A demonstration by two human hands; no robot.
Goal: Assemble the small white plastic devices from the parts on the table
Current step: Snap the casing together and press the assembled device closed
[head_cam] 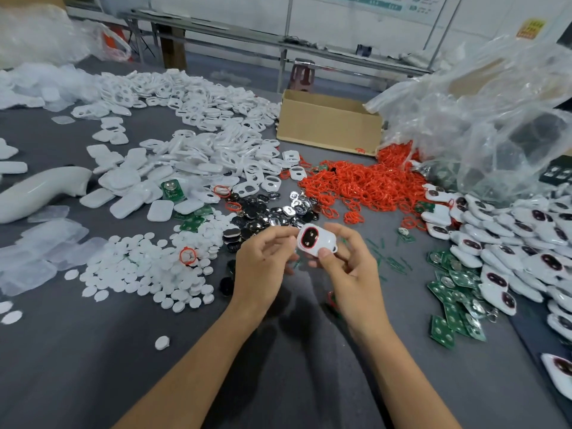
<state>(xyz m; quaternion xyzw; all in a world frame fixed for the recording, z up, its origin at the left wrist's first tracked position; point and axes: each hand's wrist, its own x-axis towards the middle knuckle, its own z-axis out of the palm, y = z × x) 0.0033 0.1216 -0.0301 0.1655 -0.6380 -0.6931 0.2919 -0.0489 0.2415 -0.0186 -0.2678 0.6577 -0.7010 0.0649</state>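
Both hands, left hand (263,258) and right hand (349,267), pinch one white device (316,241) above the grey surface (93,366)

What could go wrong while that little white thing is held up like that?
The device is only pinched between the left hand and right hand, so it could slip and drop onto the table. Piles of red rings and black parts lie close; a wrist might scatter them.
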